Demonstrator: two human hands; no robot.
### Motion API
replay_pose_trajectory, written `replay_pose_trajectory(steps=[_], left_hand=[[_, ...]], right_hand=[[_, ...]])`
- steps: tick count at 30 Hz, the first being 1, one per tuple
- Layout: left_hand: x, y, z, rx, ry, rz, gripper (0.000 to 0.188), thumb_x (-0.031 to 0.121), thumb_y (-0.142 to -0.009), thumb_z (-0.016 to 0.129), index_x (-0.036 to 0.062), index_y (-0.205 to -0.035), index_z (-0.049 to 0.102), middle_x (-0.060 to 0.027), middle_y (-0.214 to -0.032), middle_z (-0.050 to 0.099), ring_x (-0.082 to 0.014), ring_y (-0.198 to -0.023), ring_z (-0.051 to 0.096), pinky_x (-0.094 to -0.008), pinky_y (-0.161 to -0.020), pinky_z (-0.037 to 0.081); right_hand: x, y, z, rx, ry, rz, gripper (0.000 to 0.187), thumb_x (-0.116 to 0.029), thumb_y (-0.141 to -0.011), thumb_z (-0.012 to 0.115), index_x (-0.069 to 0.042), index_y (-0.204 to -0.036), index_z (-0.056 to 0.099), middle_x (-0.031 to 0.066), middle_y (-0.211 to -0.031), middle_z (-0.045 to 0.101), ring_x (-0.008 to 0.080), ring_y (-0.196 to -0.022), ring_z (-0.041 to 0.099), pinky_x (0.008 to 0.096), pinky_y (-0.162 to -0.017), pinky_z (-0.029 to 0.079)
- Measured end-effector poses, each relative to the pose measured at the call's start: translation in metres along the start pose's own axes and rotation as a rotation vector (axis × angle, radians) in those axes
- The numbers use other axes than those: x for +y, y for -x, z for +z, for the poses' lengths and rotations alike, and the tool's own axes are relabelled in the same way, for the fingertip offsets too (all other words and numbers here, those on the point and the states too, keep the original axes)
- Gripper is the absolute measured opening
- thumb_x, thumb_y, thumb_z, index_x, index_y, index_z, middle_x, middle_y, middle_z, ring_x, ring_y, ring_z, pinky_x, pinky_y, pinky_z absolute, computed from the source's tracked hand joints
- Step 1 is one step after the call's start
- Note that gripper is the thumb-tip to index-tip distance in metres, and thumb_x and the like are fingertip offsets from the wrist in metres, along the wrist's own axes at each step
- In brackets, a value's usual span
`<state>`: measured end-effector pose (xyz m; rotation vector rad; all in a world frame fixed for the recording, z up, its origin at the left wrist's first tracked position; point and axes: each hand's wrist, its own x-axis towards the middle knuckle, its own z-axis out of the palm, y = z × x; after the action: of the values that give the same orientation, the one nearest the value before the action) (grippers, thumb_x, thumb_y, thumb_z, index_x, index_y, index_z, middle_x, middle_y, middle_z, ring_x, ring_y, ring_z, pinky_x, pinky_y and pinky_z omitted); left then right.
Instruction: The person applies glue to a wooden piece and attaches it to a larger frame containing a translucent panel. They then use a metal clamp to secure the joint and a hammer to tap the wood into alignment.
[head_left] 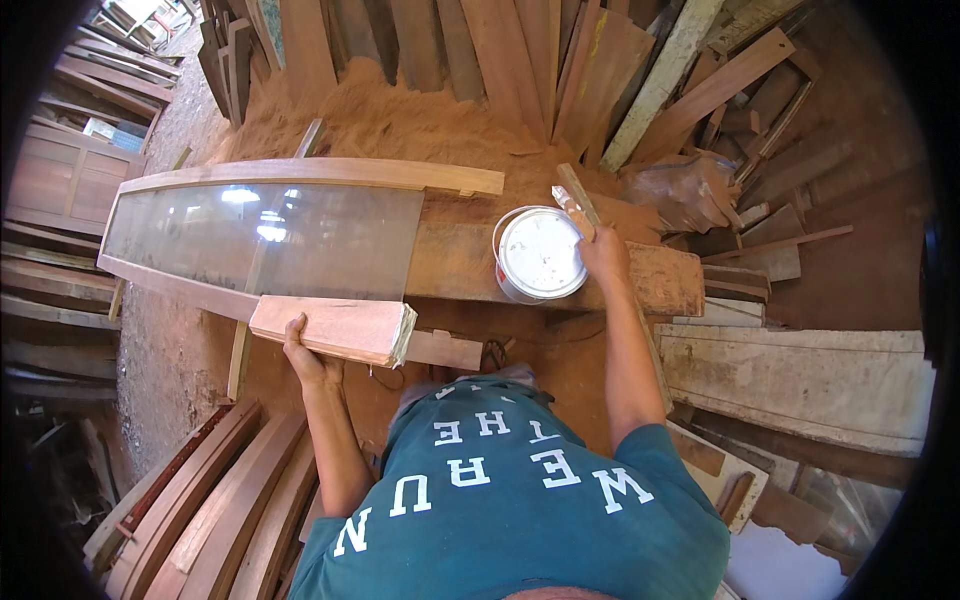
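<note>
My left hand (312, 355) grips a short, thick wooden piece (350, 326), like a stack of thin boards, with the thumb on its upper face. White matter coats its right end. The piece overlaps the near rail of a long wooden frame (330, 172) with a glass pane (330, 240). On the right, my right hand (606, 258) is closed around a narrow wooden stick (578, 208) with a whitish, smeared part. It is beside a round white bucket (541, 255) with a wire handle, its top white and spotted. The bucket stands on a thick wooden plank (655, 279).
Reddish sawdust (375, 115) covers the ground beyond the bench. Boards (500, 60) lean upright at the back. Curved timbers (215, 500) lie at the lower left, and a pale weathered board (790, 385) lies at the right. A plastic bag (690, 188) sits beyond the plank.
</note>
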<state>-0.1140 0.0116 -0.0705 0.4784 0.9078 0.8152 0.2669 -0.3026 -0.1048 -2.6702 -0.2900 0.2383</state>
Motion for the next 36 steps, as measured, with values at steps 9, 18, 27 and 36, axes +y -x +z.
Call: replay_pose_trajectory(steps=[9,18,27,36], left_hand=[[0.002,-0.001,-0.017,0.007,-0.002,-0.004,0.055,0.027,-0.086,0.061,-0.0001,-0.133,0.049,-0.016,-0.127,0.058,-0.0329,-0.118,0.059,-0.0468,-0.102,0.05],[-0.001,-0.004,-0.015,-0.007,-0.008,-0.054,0.052,0.026,-0.086,0.061,0.0008,-0.13,0.051,-0.0138,-0.122,0.06,-0.0305,-0.115,0.06,-0.046,-0.1,0.05],[-0.003,-0.005,-0.009,-0.03,-0.04,-0.052,0.05,0.026,-0.085,0.063,0.001,-0.127,0.053,-0.013,-0.117,0.061,-0.0293,-0.111,0.062,-0.0441,-0.098,0.051],[-0.008,-0.008,-0.011,-0.053,-0.033,-0.073,0.045,0.026,-0.085,0.063,0.0013,-0.122,0.055,-0.0116,-0.112,0.062,-0.0281,-0.108,0.062,-0.0432,-0.097,0.051]], right_hand=[[-0.012,0.0,0.008,0.049,0.152,0.031,0.022,-0.017,-0.08,0.063,-0.003,-0.094,0.072,0.0245,-0.093,0.071,0.0429,-0.092,0.069,0.0523,-0.081,0.053],[-0.018,0.01,0.001,0.008,0.197,0.06,0.028,-0.015,-0.085,0.06,-0.001,-0.106,0.072,0.0257,-0.103,0.071,0.0432,-0.099,0.068,0.0524,-0.086,0.053],[-0.004,0.035,0.004,-0.024,0.125,-0.378,0.051,-0.031,-0.086,0.074,-0.006,-0.129,0.063,0.0183,-0.131,0.056,0.0392,-0.125,0.049,0.0498,-0.105,0.041],[-0.013,0.05,-0.002,-0.082,0.163,-0.371,0.048,-0.031,-0.089,0.071,-0.014,-0.133,0.063,0.0157,-0.141,0.051,0.0366,-0.129,0.046,0.0567,-0.106,0.037]])
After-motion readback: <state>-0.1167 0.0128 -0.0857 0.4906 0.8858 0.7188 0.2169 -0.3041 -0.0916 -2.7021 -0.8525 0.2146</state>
